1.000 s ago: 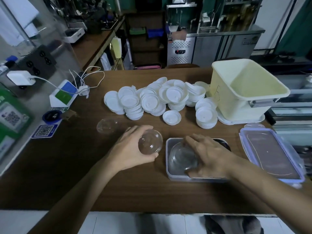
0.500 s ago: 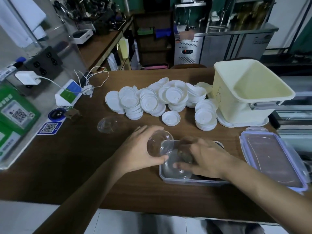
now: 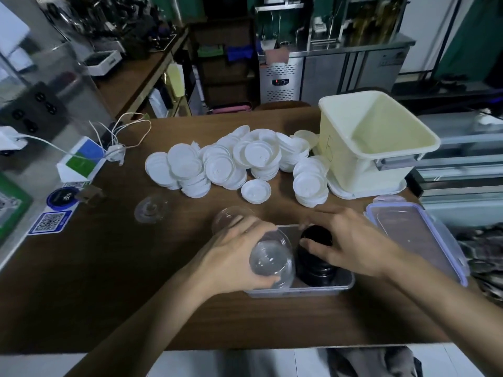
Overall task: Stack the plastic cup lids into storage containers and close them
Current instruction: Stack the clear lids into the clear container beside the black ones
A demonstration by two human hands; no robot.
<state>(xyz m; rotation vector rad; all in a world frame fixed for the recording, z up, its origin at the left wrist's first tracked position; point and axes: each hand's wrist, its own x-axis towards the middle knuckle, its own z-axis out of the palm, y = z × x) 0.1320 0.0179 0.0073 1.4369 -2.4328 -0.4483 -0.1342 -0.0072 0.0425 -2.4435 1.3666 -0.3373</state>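
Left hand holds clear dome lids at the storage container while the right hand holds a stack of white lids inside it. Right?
Not quite: in the head view the right hand holds a stack of black lids inside the storage container, not white ones. The left hand does hold the clear dome lids there.

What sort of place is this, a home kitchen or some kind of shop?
Most likely a café or drinks shop counter: heaps of white cup lids lie on the wooden counter, a stainless refrigerated unit stands behind, and a QR code sign sits at the left edge.
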